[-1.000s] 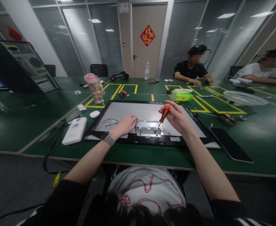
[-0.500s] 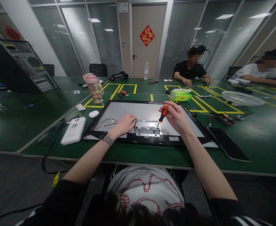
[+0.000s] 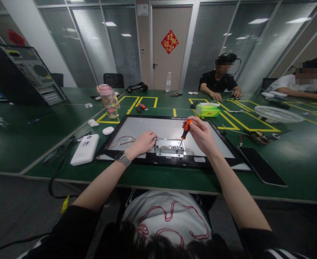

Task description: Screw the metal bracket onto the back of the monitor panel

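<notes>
A screwdriver (image 3: 186, 130) with an orange and black handle is held in my right hand (image 3: 201, 133), its handle pinched between the fingers. Its shaft slants down, and the tip meets a silver metal bracket (image 3: 169, 144). The bracket lies at the near middle of a flat screen panel (image 3: 158, 126) with a black frame. My left hand (image 3: 144, 142) lies flat on the panel with fingers stretched out, fingertips at the bracket's left edge. Thin wires (image 3: 122, 141) run across the panel left of that hand.
Left of the panel are a white power bank (image 3: 84, 149), a small white case (image 3: 108, 131) and a pink-lidded bottle (image 3: 110, 102). On the right lie a black phone (image 3: 262, 165) and a green tissue pack (image 3: 207, 110). Two people sit across the table (image 3: 174, 180).
The screwdriver handle and my right hand have shifted very slightly, the tip staying at the same part of the bracket. My left hand has not visibly moved.
</notes>
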A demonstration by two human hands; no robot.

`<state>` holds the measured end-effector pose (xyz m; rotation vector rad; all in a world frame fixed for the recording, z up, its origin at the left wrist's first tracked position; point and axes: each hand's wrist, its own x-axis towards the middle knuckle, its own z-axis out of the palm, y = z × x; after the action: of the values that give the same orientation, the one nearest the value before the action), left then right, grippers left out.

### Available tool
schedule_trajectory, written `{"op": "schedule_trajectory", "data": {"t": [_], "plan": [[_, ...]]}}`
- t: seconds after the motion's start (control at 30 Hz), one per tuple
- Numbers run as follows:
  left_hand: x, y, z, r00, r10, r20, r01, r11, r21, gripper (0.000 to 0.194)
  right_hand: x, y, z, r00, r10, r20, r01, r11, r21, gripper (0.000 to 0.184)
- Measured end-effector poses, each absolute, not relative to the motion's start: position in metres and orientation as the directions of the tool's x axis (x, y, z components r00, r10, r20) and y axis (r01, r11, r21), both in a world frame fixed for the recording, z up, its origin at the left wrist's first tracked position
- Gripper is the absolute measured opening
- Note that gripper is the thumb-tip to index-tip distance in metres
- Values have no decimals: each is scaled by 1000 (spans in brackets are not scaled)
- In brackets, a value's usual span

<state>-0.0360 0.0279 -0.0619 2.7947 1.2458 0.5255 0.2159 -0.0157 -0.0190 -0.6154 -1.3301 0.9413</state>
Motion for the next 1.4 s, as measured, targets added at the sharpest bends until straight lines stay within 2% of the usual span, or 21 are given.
{"op": "schedule_trajectory", "data": {"t": [0.2, 0.6, 0.83, 0.97, 1.23, 1.4], "plan": [[-36, 27, -61, 622, 725, 295, 710, -681, 178, 24, 218, -12, -23, 31, 817, 576, -193, 570, -799, 14], [-35, 27, -60, 623, 731, 277, 724, -674, 149, 25, 213, -18, -18, -49, 842, 537, -215, 517, -829, 25], [-35, 28, -63, 621, 730, 286, 726, -673, 143, 24, 213, -16, -20, 18, 834, 551, -224, 540, -811, 19], [-36, 28, -64, 621, 728, 290, 725, -674, 139, 25, 214, -17, -20, -4, 843, 538, -231, 523, -821, 21], [-36, 28, -63, 625, 722, 296, 716, -681, 151, 26, 212, -21, -17, -76, 843, 532, -219, 507, -834, 33], [-37, 27, -57, 608, 757, 238, 729, -652, 208, 33, 213, -20, -18, -75, 846, 528, -195, 507, -840, 32]]}}
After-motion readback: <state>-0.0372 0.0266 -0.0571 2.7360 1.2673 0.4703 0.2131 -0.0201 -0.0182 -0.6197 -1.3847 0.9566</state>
